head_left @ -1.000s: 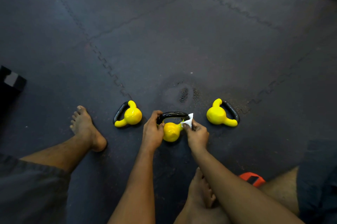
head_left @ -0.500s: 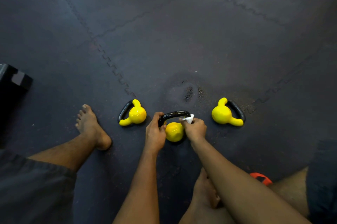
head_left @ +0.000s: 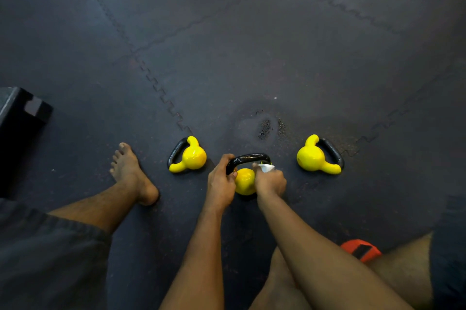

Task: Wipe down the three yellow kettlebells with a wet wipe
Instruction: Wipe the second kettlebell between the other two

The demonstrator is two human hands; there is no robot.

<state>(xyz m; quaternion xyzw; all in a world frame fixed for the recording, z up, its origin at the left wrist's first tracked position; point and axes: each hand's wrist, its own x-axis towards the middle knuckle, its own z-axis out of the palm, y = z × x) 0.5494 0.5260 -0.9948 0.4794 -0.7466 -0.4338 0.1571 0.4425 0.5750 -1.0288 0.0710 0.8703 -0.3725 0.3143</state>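
Observation:
Three small yellow kettlebells with black handles lie on the dark floor mat. The middle kettlebell (head_left: 244, 181) sits between my hands. My left hand (head_left: 220, 183) grips the left end of its black handle. My right hand (head_left: 270, 180) pinches a white wet wipe (head_left: 266, 167) against the kettlebell's right side, where the handle meets the yellow body. The left kettlebell (head_left: 191, 157) and the right kettlebell (head_left: 312, 157) lie on their sides, untouched, a short way off on either side.
My bare left foot (head_left: 131, 173) rests on the mat left of the kettlebells. A black box (head_left: 20, 117) stands at the far left edge. An orange and black object (head_left: 361, 250) lies by my right leg. A worn patch (head_left: 264, 129) marks the mat behind the middle kettlebell.
My right hand has slid down with the wipe along the middle kettlebell's right side. My left hand keeps its grip on the handle. The view shifted slightly.

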